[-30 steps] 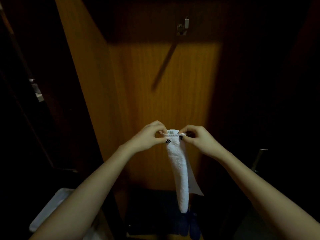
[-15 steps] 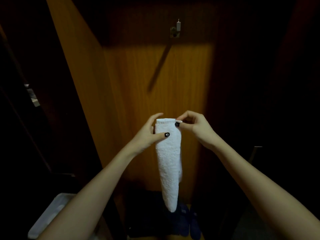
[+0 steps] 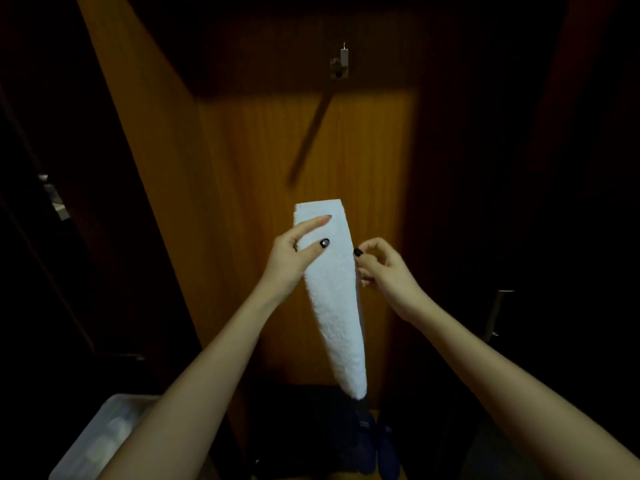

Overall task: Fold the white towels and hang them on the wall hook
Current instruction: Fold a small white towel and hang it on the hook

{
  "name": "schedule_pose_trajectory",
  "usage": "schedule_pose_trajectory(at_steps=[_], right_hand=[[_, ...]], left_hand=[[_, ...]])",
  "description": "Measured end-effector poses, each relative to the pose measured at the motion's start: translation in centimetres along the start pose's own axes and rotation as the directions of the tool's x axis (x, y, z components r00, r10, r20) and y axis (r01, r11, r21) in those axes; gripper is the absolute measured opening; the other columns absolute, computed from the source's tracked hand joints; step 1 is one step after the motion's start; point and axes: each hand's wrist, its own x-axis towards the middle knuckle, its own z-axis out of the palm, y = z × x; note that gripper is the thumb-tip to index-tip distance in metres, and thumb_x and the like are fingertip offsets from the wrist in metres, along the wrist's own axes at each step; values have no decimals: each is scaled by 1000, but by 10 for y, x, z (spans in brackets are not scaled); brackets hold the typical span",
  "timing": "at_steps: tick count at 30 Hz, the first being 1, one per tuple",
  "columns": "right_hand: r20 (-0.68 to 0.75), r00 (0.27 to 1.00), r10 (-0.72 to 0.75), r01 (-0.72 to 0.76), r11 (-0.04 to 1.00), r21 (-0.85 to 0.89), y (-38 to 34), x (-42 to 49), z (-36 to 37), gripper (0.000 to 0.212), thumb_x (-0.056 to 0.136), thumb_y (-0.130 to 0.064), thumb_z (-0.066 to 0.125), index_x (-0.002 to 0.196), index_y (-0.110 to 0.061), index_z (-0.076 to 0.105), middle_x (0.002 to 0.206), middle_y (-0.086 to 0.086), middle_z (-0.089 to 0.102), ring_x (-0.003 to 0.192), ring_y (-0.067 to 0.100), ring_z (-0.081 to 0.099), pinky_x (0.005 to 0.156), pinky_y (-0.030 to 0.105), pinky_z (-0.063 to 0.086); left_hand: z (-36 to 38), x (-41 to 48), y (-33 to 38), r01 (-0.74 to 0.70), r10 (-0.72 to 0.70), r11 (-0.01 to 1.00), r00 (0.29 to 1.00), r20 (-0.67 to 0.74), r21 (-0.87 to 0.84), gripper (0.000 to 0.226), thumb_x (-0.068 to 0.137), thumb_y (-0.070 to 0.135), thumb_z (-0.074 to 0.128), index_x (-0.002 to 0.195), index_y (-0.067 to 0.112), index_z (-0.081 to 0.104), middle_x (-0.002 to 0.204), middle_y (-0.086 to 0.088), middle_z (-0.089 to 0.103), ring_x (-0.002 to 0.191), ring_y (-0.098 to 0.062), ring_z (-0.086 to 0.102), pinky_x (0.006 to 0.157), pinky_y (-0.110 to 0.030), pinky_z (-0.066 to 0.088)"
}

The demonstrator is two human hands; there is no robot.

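**A:** Dim closet with wood panels (image 3: 242, 202). Nearest thing, down by the left elbow, is one pale plastic bin (image 3: 100, 441), can't make out what's in it.

**B:** And the towel?

**A:** One white towel (image 3: 334, 299), folded into a narrow strip. The left hand (image 3: 294, 251) pinches it near the top, thumb in front, fingers behind, rest dangling below the grip. The right hand (image 3: 384, 268) is just beside its right edge, fingers curled; can't tell if it's touching.

**B:** Hook?

**A:** One hook (image 3: 341, 65), well above the grip, bare.

Towel (image 3: 332, 289) centre, btwn hands; wall hook (image 3: 341, 65) at 12 o'clock above; bin (image 3: 100, 441) at 8 o'clock.
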Motion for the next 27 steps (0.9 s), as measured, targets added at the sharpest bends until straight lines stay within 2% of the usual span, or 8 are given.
schedule_pose_trajectory(at_steps=[4,8,12,16,18,20,23,27], right_hand=[[103,995,2,1,1000,-28,10,-9,-5,9,95,1,52,91,-6,56,76,13,52,64,19,46,57,26,37],[97,995,19,-19,1000,-2,9,-10,-8,11,96,-4,52,85,-6,55,69,6,48,59,11,43,57,23,35],[189,982,20,5,991,-131,7,-15,-11,30,101,-21,47,82,-3,62,65,-5,51,60,9,43,60,22,34],[245,969,-13,63,978,-197,9,-17,-7,67,87,-58,57,91,8,64,76,16,55,70,23,41,64,34,31],[198,980,-16,53,981,-184,13,-14,-7,83,74,-69,64,93,12,63,79,38,54,76,23,41,68,37,30],[149,989,-14,40,983,-177,14,-12,-9,68,71,-62,71,88,4,71,88,45,52,78,23,44,71,38,32],[112,994,-14,37,977,-208,6,-13,-11,19,81,-32,75,78,-14,78,90,30,67,77,26,53,72,39,39],[63,996,-68,81,967,-241,2,-10,-9,14,82,-11,74,69,-14,70,73,3,68,69,15,59,68,29,46]], left_hand=[[-3,4,-3,63,-68,986,997,-23,-157,36,91,7,62,116,34,65,129,12,61,126,-18,53,103,-46,45],[-3,5,1,138,-158,920,987,-24,-367,34,93,1,56,118,22,64,124,4,62,115,-17,61,92,-34,53],[-7,9,6,189,-230,819,973,-9,-542,33,95,-2,49,116,18,63,114,2,65,96,-9,68,74,-23,55],[-9,12,3,236,-270,799,963,21,-553,34,95,-1,47,113,20,65,119,1,65,101,-11,65,76,-23,55],[-11,13,0,253,-297,794,955,11,-553,34,96,-2,45,116,17,64,109,5,70,96,-9,67,77,-22,55],[-14,12,-5,274,-331,781,944,1,-561,35,96,-2,44,121,15,62,100,9,74,93,-7,67,80,-22,55],[-15,10,-14,297,-360,751,933,12,-590,37,96,0,44,127,14,60,107,4,71,100,-12,65,89,-28,52],[-12,13,-15,282,-355,709,935,18,-646,39,97,1,43,130,14,57,120,-1,65,106,-13,63,86,-26,55]])
